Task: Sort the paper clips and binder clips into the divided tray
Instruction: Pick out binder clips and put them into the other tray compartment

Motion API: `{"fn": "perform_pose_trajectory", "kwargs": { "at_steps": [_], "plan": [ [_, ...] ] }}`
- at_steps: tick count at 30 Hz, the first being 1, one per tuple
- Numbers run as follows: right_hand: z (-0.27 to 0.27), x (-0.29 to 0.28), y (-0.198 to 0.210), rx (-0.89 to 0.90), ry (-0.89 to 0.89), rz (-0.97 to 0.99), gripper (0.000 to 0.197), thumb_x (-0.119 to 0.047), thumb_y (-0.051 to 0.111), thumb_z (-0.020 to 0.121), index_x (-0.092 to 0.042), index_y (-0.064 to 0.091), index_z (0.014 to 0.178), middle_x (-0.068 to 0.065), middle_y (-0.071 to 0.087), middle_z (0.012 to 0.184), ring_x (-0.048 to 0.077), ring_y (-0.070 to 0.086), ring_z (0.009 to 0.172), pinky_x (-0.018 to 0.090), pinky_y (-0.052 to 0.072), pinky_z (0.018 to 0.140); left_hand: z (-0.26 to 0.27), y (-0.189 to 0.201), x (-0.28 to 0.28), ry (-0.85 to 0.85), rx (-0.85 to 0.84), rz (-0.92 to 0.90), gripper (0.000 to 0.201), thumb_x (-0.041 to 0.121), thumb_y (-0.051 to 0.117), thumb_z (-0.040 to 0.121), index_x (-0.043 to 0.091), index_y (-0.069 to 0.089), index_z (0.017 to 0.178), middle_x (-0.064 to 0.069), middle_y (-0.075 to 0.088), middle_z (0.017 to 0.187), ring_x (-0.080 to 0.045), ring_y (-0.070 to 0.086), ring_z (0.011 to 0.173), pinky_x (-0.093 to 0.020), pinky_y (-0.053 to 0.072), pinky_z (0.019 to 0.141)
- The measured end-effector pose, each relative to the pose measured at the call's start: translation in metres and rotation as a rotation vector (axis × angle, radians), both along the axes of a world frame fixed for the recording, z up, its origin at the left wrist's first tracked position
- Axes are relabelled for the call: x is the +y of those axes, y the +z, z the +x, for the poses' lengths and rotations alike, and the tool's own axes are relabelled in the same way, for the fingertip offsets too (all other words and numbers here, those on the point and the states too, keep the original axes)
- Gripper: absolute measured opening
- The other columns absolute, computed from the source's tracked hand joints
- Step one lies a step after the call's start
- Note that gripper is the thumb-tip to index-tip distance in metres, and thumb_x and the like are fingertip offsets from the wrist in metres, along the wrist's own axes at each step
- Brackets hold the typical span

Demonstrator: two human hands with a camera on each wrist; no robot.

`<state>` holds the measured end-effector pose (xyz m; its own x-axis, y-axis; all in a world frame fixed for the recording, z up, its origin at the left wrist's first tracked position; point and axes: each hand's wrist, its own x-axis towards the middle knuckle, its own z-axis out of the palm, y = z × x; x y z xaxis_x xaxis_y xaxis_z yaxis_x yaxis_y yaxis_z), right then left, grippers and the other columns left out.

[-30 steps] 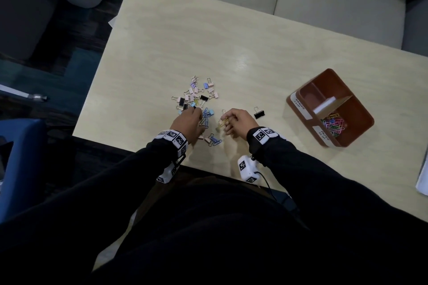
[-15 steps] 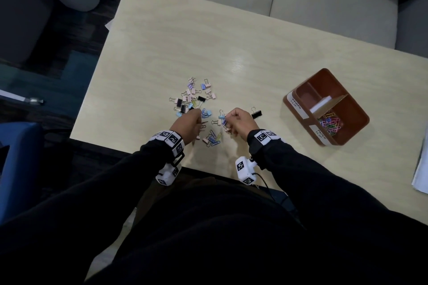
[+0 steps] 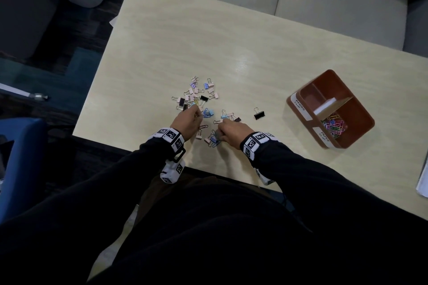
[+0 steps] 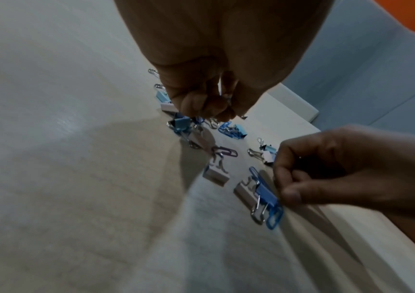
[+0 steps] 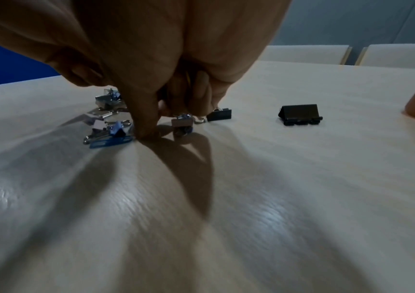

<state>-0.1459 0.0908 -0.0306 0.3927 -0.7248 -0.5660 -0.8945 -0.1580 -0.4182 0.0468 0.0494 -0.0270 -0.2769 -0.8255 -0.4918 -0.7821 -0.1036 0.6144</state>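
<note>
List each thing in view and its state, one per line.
Left hand: fingers curled, pinching paper clips over the pile.
Right hand: fingertip on the table beside a blue paper clip.
Divided tray: paper-clip compartment partly filled, binder-clip compartment without clips.
Large black binder clip: alone, apart from the pile.
Clip pile: loose, unsorted.

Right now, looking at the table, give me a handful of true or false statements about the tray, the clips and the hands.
1. The tray's paper clip compartment holds coloured paper clips. True.
2. The binder clip compartment is full. False: no clips show in it.
3. A large black binder clip lies apart from the pile, between it and the tray. True.
4. The left hand rests flat and open. False: its fingers are curled, pinching small clips.
5. The right hand is inside the tray. False: it is at the pile.
</note>
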Motion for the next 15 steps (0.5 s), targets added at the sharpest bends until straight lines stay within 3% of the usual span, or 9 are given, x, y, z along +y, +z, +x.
{"fn": "perform_pose_trajectory", "kwargs": {
  "at_steps": [2,4,7,10,12,15],
  "plan": [
    [-0.002,0.000,0.000,-0.009,-0.042,-0.015,0.013,-0.021,0.047,0.097,-0.009,0.049,0.103,0.013,0.052,0.109,0.033,0.059,0.090,0.039,0.046,0.073,-0.003,0.000,0.001,-0.024,-0.032,0.017,0.012,0.020,0.044,0.098,0.009,0.050,0.096,-0.014,0.068,0.087,-0.031,0.061,0.081,-0.041,0.050,0.076],
    [-0.004,-0.001,0.003,-0.031,-0.105,-0.016,0.008,-0.017,0.039,0.098,-0.010,0.040,0.101,0.012,0.050,0.098,0.032,0.054,0.081,0.039,0.042,0.068,-0.007,-0.001,0.002,-0.064,-0.041,0.015,0.009,0.011,0.040,0.097,0.007,0.049,0.098,-0.015,0.066,0.085,-0.032,0.061,0.077,-0.040,0.049,0.070],
    [-0.002,-0.003,0.009,-0.072,-0.189,0.022,0.004,-0.012,0.033,0.095,-0.012,0.030,0.098,0.010,0.049,0.078,0.029,0.048,0.068,0.039,0.038,0.061,-0.011,-0.003,0.003,-0.131,-0.085,0.000,0.021,-0.006,0.037,0.088,0.006,0.050,0.100,-0.011,0.057,0.087,-0.028,0.052,0.077,-0.033,0.036,0.060],
    [0.003,-0.006,0.015,-0.115,-0.253,0.055,0.018,-0.009,0.032,0.094,-0.012,0.033,0.111,0.005,0.049,0.066,0.026,0.045,0.058,0.035,0.036,0.057,-0.015,-0.006,0.006,-0.177,-0.127,-0.050,0.007,0.004,0.045,0.091,0.005,0.048,0.097,-0.012,0.050,0.096,-0.030,0.050,0.082,-0.033,0.033,0.066],
    [0.007,-0.007,0.019,-0.102,-0.226,0.050,0.022,-0.012,0.035,0.095,-0.013,0.038,0.116,0.005,0.052,0.072,0.026,0.047,0.064,0.035,0.037,0.061,-0.015,-0.009,0.008,-0.198,-0.175,-0.073,0.011,0.013,0.054,0.091,0.006,0.048,0.097,-0.010,0.048,0.100,-0.030,0.050,0.082,-0.036,0.041,0.069],
    [0.013,-0.007,0.015,-0.018,-0.196,0.018,0.013,-0.017,0.038,0.095,-0.013,0.048,0.102,0.010,0.060,0.095,0.030,0.054,0.082,0.036,0.040,0.068,-0.016,-0.013,0.011,-0.263,-0.186,-0.103,0.013,0.009,0.056,0.091,0.003,0.048,0.099,-0.015,0.049,0.104,-0.034,0.053,0.083,-0.038,0.042,0.069]
  ]
}}
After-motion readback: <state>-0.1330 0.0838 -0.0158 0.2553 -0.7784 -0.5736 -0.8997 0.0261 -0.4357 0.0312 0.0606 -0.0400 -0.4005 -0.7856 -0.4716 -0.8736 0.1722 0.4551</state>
